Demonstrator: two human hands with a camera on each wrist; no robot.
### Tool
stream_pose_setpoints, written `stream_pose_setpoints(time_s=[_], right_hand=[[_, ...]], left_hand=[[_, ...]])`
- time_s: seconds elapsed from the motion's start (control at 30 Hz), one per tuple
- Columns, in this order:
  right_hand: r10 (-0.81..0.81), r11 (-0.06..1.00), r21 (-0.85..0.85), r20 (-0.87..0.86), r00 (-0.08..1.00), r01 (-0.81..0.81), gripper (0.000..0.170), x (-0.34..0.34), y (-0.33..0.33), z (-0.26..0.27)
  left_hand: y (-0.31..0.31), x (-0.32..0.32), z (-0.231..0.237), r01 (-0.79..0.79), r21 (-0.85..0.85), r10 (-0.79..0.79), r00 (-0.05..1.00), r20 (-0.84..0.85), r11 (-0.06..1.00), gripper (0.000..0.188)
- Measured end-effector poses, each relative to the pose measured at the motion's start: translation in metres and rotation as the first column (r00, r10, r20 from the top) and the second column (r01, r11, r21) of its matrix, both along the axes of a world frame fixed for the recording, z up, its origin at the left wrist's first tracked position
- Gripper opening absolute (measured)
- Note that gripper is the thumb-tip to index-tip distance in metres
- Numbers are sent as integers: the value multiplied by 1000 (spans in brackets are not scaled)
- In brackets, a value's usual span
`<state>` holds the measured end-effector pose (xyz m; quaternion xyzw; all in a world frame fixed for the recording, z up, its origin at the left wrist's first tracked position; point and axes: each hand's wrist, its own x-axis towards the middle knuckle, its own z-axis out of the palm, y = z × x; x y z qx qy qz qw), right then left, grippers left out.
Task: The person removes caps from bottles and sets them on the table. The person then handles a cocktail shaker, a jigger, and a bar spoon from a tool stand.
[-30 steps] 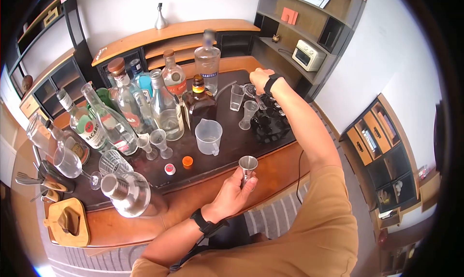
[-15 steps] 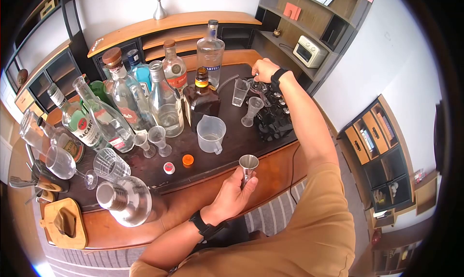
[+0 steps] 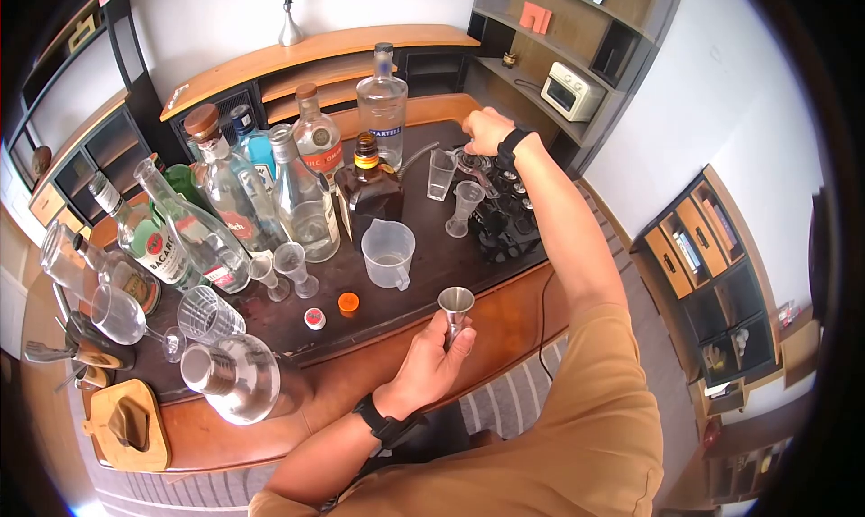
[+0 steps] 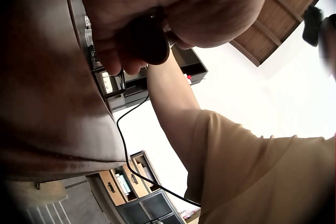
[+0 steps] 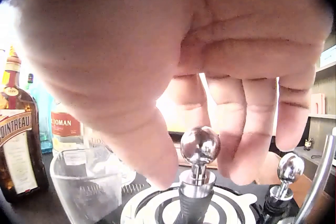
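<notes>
Watching remotely, I have the left hand [image 3: 423,364] curled round a metal jigger [image 3: 457,302] near the edge of the dark table [image 3: 387,319]; the right hand [image 3: 491,132] bends down at a ball-topped stopper [image 5: 199,148], grip unclear to me. Behind, a wooden sideboard [image 3: 396,37] lines the white wall [image 3: 378,3].

Milky-clear measuring jug [image 3: 386,257]; in front of it, an orange cap [image 3: 348,304], a red-and-white cap [image 3: 314,319], a silver jigger [image 3: 455,307] and a grey carpet [image 3: 514,395] striped white; behind it, a dark brown bottle [image 3: 373,192], neck band [image 3: 366,162] yellow-orange; to its right, a silver-and-black stopper [image 5: 199,150]
</notes>
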<state>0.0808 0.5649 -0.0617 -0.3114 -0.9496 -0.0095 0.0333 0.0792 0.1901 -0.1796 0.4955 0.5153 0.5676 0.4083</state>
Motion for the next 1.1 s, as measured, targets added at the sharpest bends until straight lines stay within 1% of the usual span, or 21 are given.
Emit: stream_pose_setpoints(time_s=[0.03,0.1,0.13,0.17,0.23,0.27,0.3,0.37,0.4,0.47,0.57,0.7,0.77,0.9,0.97,1.1], right_hand=[[-3,1000,-1,-2,1000,3,32,-2,-6,3],[151,983,134,-179,972,-127,32,-7,-19,6],[165,985,73,-161,973,-155,32,-11,-28,9],[183,982,-32,-123,975,-188,29,-15,-39,13],[209,973,-110,43,977,-203,28,-23,-50,12],[255,966,-66,74,964,-251,31,-25,-56,11],[236,971,-77,164,958,-226,31,-28,-61,14],[289,957,-40,195,937,-287,31,-33,-54,3],[288,958,-37,190,939,-286,31,-35,-51,-1],[258,965,-18,231,938,-261,24,-37,-55,-2],[218,975,-9,246,944,-223,22,-37,-64,2],[218,976,-43,233,948,-214,23,-32,-76,7],[211,977,-43,271,939,-207,23,-33,-78,7],[188,982,-67,276,943,-176,24,-33,-83,9],[186,982,-99,298,936,-163,24,-34,-82,8],[177,980,-135,274,945,-144,23,-35,-83,6]], left_hand=[[0,0,0,3,-1,-3,1000,-2,1000,25],[0,1,1,1,-7,0,1000,10,1000,25],[0,1,1,2,-8,-2,1000,11,1000,25],[0,1,0,-1,1,1,1000,5,1000,24],[0,1,0,0,7,0,1000,-2,1000,23],[0,0,1,2,-3,-2,1000,-1,1000,23],[0,0,1,3,-12,-3,1000,-2,1000,22],[0,-1,2,4,-17,-5,1000,-7,1000,21],[0,-2,3,2,-23,-2,1000,-8,1000,21],[-1,-2,2,2,-19,-2,1000,2,1000,21],[-1,0,3,7,-15,-7,1000,14,1000,21],[-2,0,5,7,-5,-7,1000,9,1000,21],[-3,0,6,5,-4,-5,1000,18,1000,21],[-2,0,6,-15,27,15,1000,11,1000,22],[-2,-1,7,-22,14,21,1000,16,1000,21],[-1,-1,7,-33,10,33,999,25,999,21]])
